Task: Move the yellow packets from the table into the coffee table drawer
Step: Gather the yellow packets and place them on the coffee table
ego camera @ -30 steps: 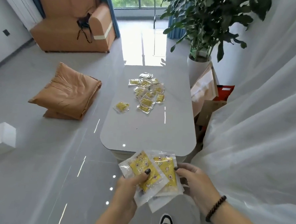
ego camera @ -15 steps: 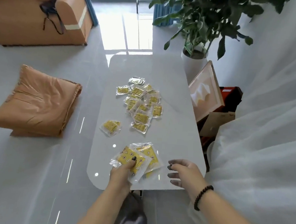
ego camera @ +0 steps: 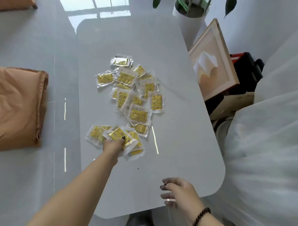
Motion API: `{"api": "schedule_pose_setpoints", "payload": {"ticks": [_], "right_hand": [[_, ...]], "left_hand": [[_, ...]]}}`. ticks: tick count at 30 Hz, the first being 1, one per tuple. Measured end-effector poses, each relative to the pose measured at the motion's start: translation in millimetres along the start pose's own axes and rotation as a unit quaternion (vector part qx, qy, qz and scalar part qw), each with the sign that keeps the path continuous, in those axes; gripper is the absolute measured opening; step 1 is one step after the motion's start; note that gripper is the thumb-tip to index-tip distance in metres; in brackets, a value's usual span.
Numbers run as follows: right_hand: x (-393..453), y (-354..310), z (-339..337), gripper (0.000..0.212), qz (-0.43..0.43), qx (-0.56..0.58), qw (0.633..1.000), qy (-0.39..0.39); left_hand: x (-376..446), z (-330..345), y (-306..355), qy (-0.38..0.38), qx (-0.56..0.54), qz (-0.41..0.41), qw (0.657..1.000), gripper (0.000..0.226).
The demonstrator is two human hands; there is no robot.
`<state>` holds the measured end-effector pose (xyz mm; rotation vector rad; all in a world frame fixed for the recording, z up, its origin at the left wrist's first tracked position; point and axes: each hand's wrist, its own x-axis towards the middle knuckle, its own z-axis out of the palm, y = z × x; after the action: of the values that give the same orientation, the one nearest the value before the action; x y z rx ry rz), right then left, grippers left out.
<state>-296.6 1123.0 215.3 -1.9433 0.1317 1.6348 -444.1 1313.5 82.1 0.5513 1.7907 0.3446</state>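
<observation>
Several yellow packets (ego camera: 132, 87) in clear wrappers lie scattered across the middle of the white coffee table (ego camera: 178, 140). My left hand (ego camera: 113, 146) reaches out over the table and grips a small stack of yellow packets (ego camera: 120, 137), thumb on top, right beside a loose packet (ego camera: 95, 133) near the table's left edge. My right hand (ego camera: 180, 193) hovers above the near right corner of the table, fingers loosely bent, holding nothing. No drawer shows in this view.
An orange cushion (ego camera: 14, 108) lies on the glossy floor to the left. A framed picture (ego camera: 214, 64) leans against the table's right side, with a black and red box (ego camera: 247, 68) and a potted plant (ego camera: 191, 9) behind. White sheer fabric (ego camera: 274, 138) fills the right.
My left hand has carried the stack of packets forward over the table up to the scattered pile. My right hand let go of the stack and stayed near the front edge. The camera tilted down.
</observation>
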Motion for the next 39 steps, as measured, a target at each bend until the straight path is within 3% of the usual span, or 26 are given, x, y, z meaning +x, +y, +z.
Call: {"api": "schedule_pose_setpoints", "payload": {"ticks": [8,11,14,16,20,29,39], "right_hand": [[20.9,-12.8,-26.1,0.016,0.016,0.027,0.997,0.07],[25.7,-19.7,-28.0,0.016,0.009,0.046,0.996,0.08],[27.2,-28.4,-22.1,0.015,0.005,0.068,0.995,0.071],[27.0,-36.7,-15.2,0.015,0.001,0.079,0.995,0.058],[25.2,-55.1,-1.7,0.015,-0.021,0.088,0.995,0.034],[-17.7,-66.4,-17.0,0.016,-0.085,0.128,0.988,0.009],[-106.6,42.0,-134.3,0.015,-0.138,0.254,0.955,0.069]], "left_hand": [[53.2,9.8,26.6,-0.027,0.135,0.034,0.99,0.04],[61.5,9.9,23.2,-0.056,0.123,0.015,0.991,0.039],[55.6,7.2,24.6,-0.05,0.089,0.014,0.995,0.059],[46.7,5.4,26.3,-0.064,0.012,-0.002,0.998,0.07],[17.4,-1.5,30.2,-0.088,-0.044,-0.022,0.995,0.059],[-105.7,-9.7,9.3,-0.195,0.005,-0.016,0.981,0.03],[-288.0,50.0,-56.5,-0.357,0.116,0.038,0.926,0.024]]}}
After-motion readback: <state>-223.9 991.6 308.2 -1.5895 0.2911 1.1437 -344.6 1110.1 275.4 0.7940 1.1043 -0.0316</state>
